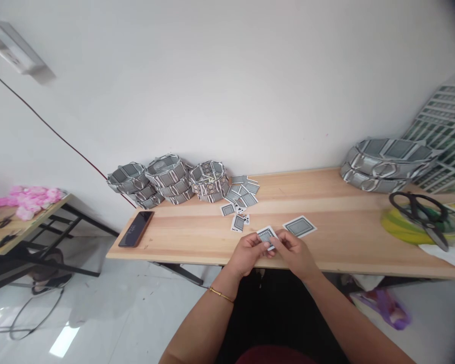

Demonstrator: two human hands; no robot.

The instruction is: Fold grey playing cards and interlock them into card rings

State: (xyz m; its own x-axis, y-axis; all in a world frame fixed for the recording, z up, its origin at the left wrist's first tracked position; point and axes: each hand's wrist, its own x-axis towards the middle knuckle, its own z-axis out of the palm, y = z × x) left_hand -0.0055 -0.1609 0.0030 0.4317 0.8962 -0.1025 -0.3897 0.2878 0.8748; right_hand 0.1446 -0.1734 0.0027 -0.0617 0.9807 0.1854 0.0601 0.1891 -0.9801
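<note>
The left hand (248,253) and right hand (294,254) pinch a grey-backed white-bordered playing card (267,237) between thumbs and fingers, above the front edge of the light wooden table (197,237). A larger-looking grey-backed card (299,226) lies flat just beside the right hand. Risk noted: uneven thumb pressure could crease the held card off line; a loosened pinch could drop it over the edge. A sleeveless forearm sweeping left could scatter the loose grey-backed cards (244,193) near the woven grey card ring (209,183).
</note>
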